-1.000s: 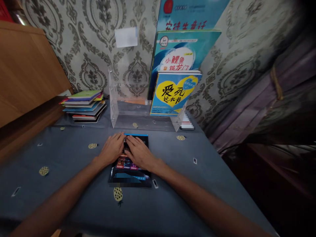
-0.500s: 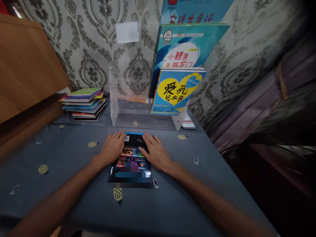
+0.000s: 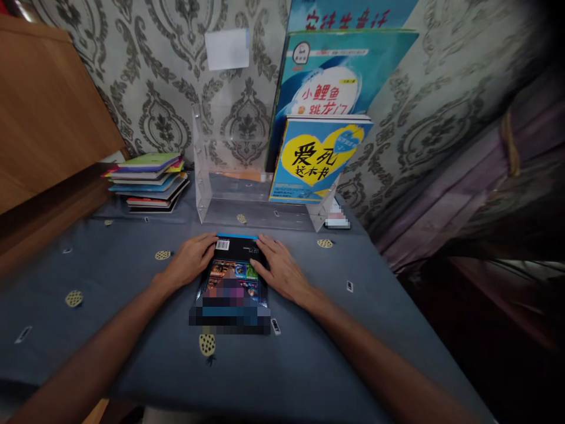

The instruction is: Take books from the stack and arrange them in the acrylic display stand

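Note:
A dark book point(image 3: 233, 253) with a barcode, blue top edge and rows of colourful pictures lies flat on the tablecloth, its near part hidden by pixel blur. My left hand point(image 3: 190, 259) rests along its left edge, fingers stretched forward and fingertips at the far left corner. My right hand point(image 3: 281, 265) lies on the right edge, fingers extended past the far right corner and thumb on the cover. Both hands are open. Just beyond them stands a clear acrylic book rack point(image 3: 260, 213).
In the rack's right side stand a blue book with a yellow heart point(image 3: 304, 159), a teal book point(image 3: 326, 65) and a taller blue book point(image 3: 353, 15). A stack of books point(image 3: 150, 179) sits at back left, near a wooden panel point(image 3: 53, 112). The grey tablecloth point(image 3: 353, 330) has pineapple prints.
My left hand has shifted a little left, uncovering more of the cover and barcode. My right hand stays at the right edge. The view has tilted slightly.

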Motion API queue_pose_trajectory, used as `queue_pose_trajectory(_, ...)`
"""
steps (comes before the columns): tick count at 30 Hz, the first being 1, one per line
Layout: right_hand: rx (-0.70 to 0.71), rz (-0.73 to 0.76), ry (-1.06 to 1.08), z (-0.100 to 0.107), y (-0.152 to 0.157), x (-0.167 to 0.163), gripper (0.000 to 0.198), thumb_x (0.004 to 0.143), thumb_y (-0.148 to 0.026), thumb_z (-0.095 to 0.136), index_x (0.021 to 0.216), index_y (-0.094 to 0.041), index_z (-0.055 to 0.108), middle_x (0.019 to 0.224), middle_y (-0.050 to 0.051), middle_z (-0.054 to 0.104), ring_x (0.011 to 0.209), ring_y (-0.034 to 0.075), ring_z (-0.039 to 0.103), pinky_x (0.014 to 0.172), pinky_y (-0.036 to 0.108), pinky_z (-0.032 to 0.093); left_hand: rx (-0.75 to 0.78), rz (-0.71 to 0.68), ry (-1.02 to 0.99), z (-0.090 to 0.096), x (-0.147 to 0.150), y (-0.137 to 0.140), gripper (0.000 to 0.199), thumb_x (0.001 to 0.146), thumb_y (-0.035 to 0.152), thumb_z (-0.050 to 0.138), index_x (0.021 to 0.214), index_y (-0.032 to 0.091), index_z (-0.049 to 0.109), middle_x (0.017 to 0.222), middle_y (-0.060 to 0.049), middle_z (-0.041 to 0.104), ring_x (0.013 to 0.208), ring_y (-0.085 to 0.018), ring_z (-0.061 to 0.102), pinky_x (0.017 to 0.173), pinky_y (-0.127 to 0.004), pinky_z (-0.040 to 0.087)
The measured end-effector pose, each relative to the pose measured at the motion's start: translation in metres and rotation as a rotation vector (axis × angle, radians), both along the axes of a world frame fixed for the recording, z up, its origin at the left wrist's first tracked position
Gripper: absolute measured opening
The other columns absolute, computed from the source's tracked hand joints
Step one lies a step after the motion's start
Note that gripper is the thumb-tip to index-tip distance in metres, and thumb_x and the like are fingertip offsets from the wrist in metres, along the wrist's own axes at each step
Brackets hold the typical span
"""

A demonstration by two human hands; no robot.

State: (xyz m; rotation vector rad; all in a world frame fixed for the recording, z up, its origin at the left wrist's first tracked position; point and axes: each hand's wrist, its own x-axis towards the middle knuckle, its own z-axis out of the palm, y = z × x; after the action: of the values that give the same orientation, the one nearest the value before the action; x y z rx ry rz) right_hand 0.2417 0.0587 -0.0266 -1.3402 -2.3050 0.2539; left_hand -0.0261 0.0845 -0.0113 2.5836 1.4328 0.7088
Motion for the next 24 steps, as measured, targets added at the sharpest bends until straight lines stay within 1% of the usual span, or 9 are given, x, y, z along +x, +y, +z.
queue_pose_trajectory(4,0.023,-0.017,0.021,0.002,0.000,-0.001,0.052,0.099,-0.042,0.047,0.139,-0.010,0.055,0.144,0.021,0.054,0.134,0.033,0.052,0.113,0.057,0.041,0.055,-0.009,0.071,-0.001,0.005,-0.003,0.033,0.098,0.024,0.043,0.122,0.016,0.064,0.131,-0.013,0.067,0.122,-0.027,0.062,0.105,-0.048,0.049)
queue_pose_trajectory(7,0.033,-0.020,0.036,0.001,0.001,-0.001,0.051,0.098,-0.042,0.048,0.138,-0.012,0.056,0.139,0.020,0.056,0.128,0.033,0.055,0.109,0.055,0.046,0.071,-0.031,0.104,-0.001,0.009,-0.003,0.033,0.097,0.024,0.045,0.124,0.017,0.063,0.133,-0.013,0.066,0.127,-0.027,0.059,0.107,-0.049,0.047)
queue_pose_trajectory(9,0.035,-0.013,0.042,0.000,0.002,-0.001,0.050,0.097,-0.042,0.050,0.137,-0.013,0.057,0.137,0.019,0.057,0.126,0.033,0.055,0.108,0.055,0.046,0.069,-0.053,0.112,0.000,0.012,-0.002,0.033,0.097,0.023,0.046,0.125,0.018,0.063,0.134,-0.012,0.065,0.128,-0.026,0.059,0.107,-0.049,0.046)
queue_pose_trajectory(14,0.037,0.000,0.081,-0.004,0.004,0.001,0.050,0.096,-0.042,0.052,0.136,-0.014,0.058,0.137,0.019,0.057,0.128,0.033,0.054,0.110,0.055,0.043,0.064,-0.120,0.126,0.001,0.026,-0.001,0.035,0.096,0.021,0.046,0.127,0.015,0.063,0.135,-0.015,0.064,0.126,-0.027,0.059,0.108,-0.049,0.045)
queue_pose_trajectory(18,0.047,0.020,0.179,-0.009,0.008,0.004,0.045,0.096,-0.035,0.050,0.138,-0.019,0.056,0.135,0.015,0.060,0.127,0.031,0.055,0.109,0.055,0.043,0.064,-0.164,0.141,0.000,0.038,0.001,0.035,0.096,0.020,0.046,0.127,0.015,0.062,0.136,-0.013,0.064,0.127,-0.026,0.058,0.110,-0.048,0.044)
queue_pose_trajectory(21,0.010,0.011,0.277,-0.012,0.014,0.009,0.043,0.096,-0.028,0.045,0.138,-0.019,0.055,0.131,0.014,0.064,0.122,0.028,0.058,0.107,0.052,0.044,0.069,-0.190,0.161,0.001,0.048,0.003,0.035,0.097,0.018,0.046,0.127,0.012,0.062,0.136,-0.014,0.063,0.127,-0.026,0.058,0.110,-0.046,0.044)
queue_pose_trajectory(24,-0.056,-0.017,0.372,-0.014,0.021,0.015,0.044,0.096,-0.025,0.043,0.138,-0.018,0.054,0.130,0.013,0.066,0.121,0.026,0.059,0.107,0.050,0.045,0.051,-0.205,0.181,0.004,0.059,0.003,0.036,0.097,0.018,0.045,0.129,0.015,0.061,0.138,-0.012,0.062,0.128,-0.026,0.057,0.110,-0.047,0.043)
